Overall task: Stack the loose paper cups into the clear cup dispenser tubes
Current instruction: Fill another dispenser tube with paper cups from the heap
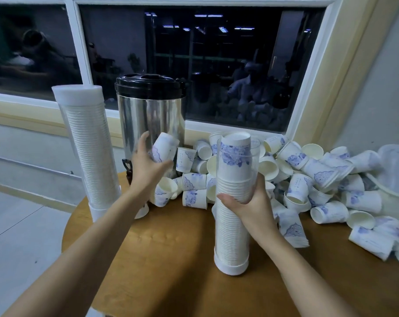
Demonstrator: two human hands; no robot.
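A clear dispenser tube (232,236) stands upright on the wooden table (171,259), nearly full of nested white cups, with the top cup's blue-patterned body sticking out above the rim. My right hand (251,202) grips this tube around its middle. My left hand (145,165) holds a short nested stack of blue-patterned paper cups (163,148), tilted, above the table in front of the urn. A big heap of loose paper cups (308,179) lies behind and to the right of the tube. A second tube (91,152), full and capped, stands at the left.
A steel urn with a black lid (150,115) stands at the back by the window. A white plastic container (395,179) sits at the far right edge. The table's round edge drops to the floor on the left.
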